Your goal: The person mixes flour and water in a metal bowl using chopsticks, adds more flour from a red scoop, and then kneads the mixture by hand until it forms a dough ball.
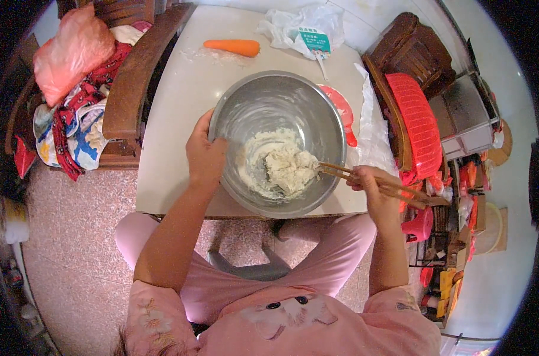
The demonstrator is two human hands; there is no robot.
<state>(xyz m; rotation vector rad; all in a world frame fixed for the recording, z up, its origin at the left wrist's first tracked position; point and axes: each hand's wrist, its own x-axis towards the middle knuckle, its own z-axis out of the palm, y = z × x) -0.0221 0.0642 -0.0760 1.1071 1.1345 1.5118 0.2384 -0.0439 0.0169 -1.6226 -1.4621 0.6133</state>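
A large stainless steel mixing bowl (314,115) stands at the near edge of the table. Inside it, toward the lower middle, lies a lump of rough, sticky dough (289,167), with smears of flour or dough on the bowl's wall. My left hand (206,153) grips the bowl's left rim, thumb over the edge. Held in my right hand (372,187), to the right of the bowl, are wooden chopsticks (334,168), whose tips touch the right side of the dough.
A carrot (233,46) lies on the white table (176,133) beyond the bowl, near a clear plastic bag (287,26) and a printed green-and-white hand fan (315,42). Right of the bowl are a red item (340,107) and white plastic sheeting (372,129). Wooden chairs (129,84) flank the table.
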